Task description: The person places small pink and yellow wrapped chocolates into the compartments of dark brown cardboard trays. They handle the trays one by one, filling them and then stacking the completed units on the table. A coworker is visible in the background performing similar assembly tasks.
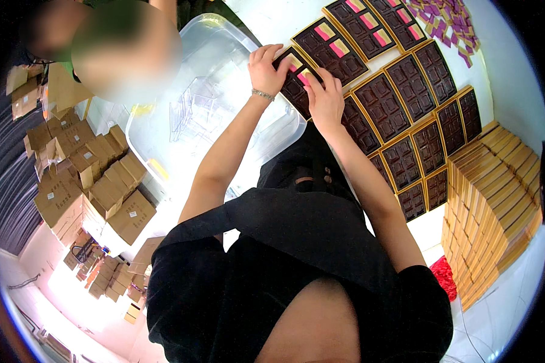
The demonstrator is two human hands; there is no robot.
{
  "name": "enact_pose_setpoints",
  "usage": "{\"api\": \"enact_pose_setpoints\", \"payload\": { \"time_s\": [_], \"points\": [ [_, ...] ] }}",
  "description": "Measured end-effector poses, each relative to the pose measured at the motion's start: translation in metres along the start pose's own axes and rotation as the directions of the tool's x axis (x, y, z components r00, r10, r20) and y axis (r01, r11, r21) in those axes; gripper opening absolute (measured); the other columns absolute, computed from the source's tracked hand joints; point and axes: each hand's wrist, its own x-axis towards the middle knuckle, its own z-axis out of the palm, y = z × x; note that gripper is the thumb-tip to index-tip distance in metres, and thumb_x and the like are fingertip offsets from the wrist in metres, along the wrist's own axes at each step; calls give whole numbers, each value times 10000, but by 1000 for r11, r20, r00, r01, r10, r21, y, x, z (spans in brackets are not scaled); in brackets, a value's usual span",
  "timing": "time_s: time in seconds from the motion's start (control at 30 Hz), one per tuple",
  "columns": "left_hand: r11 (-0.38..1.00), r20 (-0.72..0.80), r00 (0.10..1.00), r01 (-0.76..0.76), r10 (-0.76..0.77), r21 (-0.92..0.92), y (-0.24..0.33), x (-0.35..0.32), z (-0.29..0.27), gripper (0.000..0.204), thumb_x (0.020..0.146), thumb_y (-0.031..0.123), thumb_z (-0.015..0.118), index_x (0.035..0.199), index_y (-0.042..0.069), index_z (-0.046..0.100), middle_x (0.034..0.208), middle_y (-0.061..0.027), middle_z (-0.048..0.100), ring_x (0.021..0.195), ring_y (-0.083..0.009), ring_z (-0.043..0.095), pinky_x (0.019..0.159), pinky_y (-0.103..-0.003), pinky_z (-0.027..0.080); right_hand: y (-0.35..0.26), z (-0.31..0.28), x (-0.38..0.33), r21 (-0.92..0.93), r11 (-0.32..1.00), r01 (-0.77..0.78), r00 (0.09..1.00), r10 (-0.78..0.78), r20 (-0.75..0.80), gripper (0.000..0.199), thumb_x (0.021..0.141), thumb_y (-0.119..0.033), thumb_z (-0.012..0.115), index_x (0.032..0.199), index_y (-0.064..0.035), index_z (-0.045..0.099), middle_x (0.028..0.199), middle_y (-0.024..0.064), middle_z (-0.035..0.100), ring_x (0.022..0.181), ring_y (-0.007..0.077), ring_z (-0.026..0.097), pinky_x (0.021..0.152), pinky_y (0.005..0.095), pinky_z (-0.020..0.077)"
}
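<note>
Both my hands are at a dark brown compartment tray with a gold edge (293, 94), at the left end of the front row. Small pink-and-gold pieces (304, 78) lie in its upper compartments. My right hand (327, 103) reaches over the tray's right side, its thumb and index fingertips closed around one of these pieces. Across the tray's upper left edge rests my left hand (265, 71), fingers bent and the thumb against the tray beside another piece. A chain bracelet (263, 94) circles my left wrist.
Rows of similar brown trays (381, 106) cover the white table, the far ones with pink-and-gold pieces. A loose heap of pieces (445, 24) lies far right. Gold-edged boxes (484, 212) are stacked at right. A clear plastic bin (224, 136) stands left; beyond are cartons (112, 175) and another person.
</note>
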Motion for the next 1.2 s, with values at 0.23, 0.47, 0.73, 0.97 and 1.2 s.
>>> {"api": "enact_pose_setpoints", "payload": {
  "time_s": [0.23,0.47,0.73,0.97,1.2],
  "points": [
    [960,212,959,224,-187,-166,-4,2,1,452,666,265,811,1059,80,686,1018,-100,667,922,-235,652,824,-335,514,-9,-4,-16,-297,930,215,923,-94,373,712,868,-430,576,1394,5,374,1487,105,313,1383,312,247,1058,646,208],
    [901,313,901,375,-299,-218,0,10,-4,491,618,207,835,1069,91,680,1002,-72,682,930,-198,640,838,-324,508,-1,-11,-12,-158,961,225,915,-152,375,767,842,-393,608,1408,33,313,1483,151,318,1382,296,281,1067,641,184],
    [985,251,955,168,-156,-28,-6,91,-9,495,699,312,812,1109,76,664,1045,-99,685,949,-216,652,835,-338,517,31,-52,123,-50,994,99,990,-94,104,251,815,-207,590,993,-32,573,958,155,614,964,348,576,848,501,415],
    [898,219,888,-431,405,88,40,252,130,311,803,185,636,1100,97,620,1139,-78,626,1085,-267,567,884,-380,484,171,12,345,-385,916,109,986,-149,-75,255,803,-121,600,1028,1,603,958,175,623,943,354,585,798,437,491],
    [779,139,827,-560,544,283,30,255,154,179,841,157,557,993,96,629,995,-90,661,960,-270,620,795,-376,510,184,0,327,387,880,-275,961,256,100,258,858,3,537,1113,5,580,1059,124,616,1086,286,583,796,396,540]
  ]
}}
